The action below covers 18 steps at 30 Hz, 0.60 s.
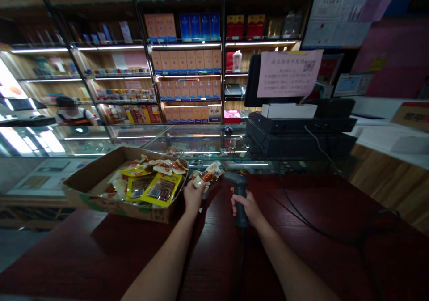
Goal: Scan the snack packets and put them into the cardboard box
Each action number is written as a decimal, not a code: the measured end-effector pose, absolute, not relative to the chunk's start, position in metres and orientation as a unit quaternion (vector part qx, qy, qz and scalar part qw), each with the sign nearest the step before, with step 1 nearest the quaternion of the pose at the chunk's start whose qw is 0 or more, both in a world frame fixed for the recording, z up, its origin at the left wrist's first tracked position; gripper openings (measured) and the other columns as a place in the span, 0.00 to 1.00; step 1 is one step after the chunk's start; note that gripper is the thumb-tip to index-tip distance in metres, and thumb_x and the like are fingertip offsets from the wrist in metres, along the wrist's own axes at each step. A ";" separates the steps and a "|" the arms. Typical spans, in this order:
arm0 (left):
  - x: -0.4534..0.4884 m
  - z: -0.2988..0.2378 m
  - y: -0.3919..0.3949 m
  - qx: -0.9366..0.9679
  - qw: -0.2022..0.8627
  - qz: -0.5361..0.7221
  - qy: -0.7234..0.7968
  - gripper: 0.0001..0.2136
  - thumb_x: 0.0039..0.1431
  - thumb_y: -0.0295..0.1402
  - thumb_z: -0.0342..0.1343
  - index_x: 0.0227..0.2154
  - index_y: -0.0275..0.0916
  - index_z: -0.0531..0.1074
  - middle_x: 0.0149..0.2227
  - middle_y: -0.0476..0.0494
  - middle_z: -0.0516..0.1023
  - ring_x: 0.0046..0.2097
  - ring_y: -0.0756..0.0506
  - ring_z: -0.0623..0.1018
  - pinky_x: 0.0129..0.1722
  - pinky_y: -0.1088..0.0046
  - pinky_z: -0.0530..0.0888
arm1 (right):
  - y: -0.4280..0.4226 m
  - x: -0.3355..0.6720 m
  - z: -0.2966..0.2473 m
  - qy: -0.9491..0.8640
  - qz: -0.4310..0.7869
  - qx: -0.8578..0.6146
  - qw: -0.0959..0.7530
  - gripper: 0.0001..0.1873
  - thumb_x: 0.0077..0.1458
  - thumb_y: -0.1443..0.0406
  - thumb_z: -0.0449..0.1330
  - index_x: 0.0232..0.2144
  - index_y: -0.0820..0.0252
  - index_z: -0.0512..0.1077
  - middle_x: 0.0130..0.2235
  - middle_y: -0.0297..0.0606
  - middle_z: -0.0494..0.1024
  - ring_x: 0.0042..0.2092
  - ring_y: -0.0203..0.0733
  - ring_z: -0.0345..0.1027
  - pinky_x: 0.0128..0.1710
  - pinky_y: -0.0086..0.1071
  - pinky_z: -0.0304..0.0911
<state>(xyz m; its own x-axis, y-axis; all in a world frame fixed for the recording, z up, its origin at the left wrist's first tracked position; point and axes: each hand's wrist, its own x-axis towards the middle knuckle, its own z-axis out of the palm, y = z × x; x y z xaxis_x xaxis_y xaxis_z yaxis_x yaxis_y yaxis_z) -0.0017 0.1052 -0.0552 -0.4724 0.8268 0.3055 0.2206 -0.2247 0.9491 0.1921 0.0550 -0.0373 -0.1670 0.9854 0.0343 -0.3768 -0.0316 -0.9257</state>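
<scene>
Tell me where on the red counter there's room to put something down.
The red counter is bare right of the scanner, as far as the black cable, and in front of the cardboard box. It's crowded at the box and between the left hand, holding a snack packet, and the right hand.

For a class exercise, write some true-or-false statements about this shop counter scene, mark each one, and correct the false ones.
1. The right hand grips a handheld barcode scanner. True.
2. The cardboard box sits on the floor. False: it rests on the dark red counter.
3. The left hand holds a small snack packet. True.
4. The shelves behind the counter are bare. False: they hold rows of boxed goods.
</scene>
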 end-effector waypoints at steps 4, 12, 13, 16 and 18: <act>-0.004 -0.025 0.098 0.410 0.250 0.691 0.540 0.15 0.40 0.38 0.60 0.30 0.32 0.72 0.27 0.43 0.77 0.29 0.46 0.76 0.28 0.72 0.72 | 0.053 0.182 -0.018 -0.440 0.631 -0.324 0.550 0.20 0.39 0.61 0.62 0.37 0.62 0.65 0.18 0.27 0.69 0.14 0.33 0.61 0.13 0.28 0.61; -0.068 0.039 0.087 0.229 0.212 0.834 0.454 0.17 0.40 0.39 0.61 0.32 0.33 0.69 0.30 0.45 0.75 0.29 0.50 0.75 0.27 0.75 0.72 | 0.056 0.127 0.027 -0.478 0.656 -0.259 0.523 0.16 0.41 0.63 0.62 0.34 0.62 0.66 0.18 0.28 0.69 0.15 0.32 0.61 0.13 0.27 0.62; -0.079 0.043 0.085 0.213 0.196 0.844 0.452 0.16 0.40 0.38 0.61 0.31 0.34 0.68 0.30 0.46 0.74 0.29 0.50 0.75 0.28 0.74 0.72 | 0.056 0.118 0.031 -0.480 0.661 -0.250 0.519 0.16 0.41 0.63 0.62 0.35 0.61 0.66 0.18 0.28 0.70 0.15 0.32 0.61 0.13 0.27 0.62; -0.105 0.049 0.081 0.189 0.182 0.863 0.431 0.13 0.42 0.37 0.60 0.28 0.35 0.65 0.30 0.48 0.72 0.31 0.50 0.75 0.32 0.72 0.74 | 0.054 0.091 0.039 -0.491 0.676 -0.229 0.500 0.16 0.41 0.63 0.61 0.35 0.61 0.66 0.18 0.27 0.70 0.14 0.32 0.61 0.13 0.26 0.62; -0.115 0.050 0.078 0.191 0.197 0.874 0.401 0.11 0.44 0.34 0.59 0.28 0.36 0.64 0.30 0.48 0.72 0.33 0.50 0.76 0.37 0.70 0.74 | 0.052 0.076 0.042 -0.508 0.675 -0.215 0.489 0.15 0.40 0.63 0.61 0.34 0.62 0.67 0.17 0.28 0.69 0.14 0.32 0.61 0.12 0.26 0.61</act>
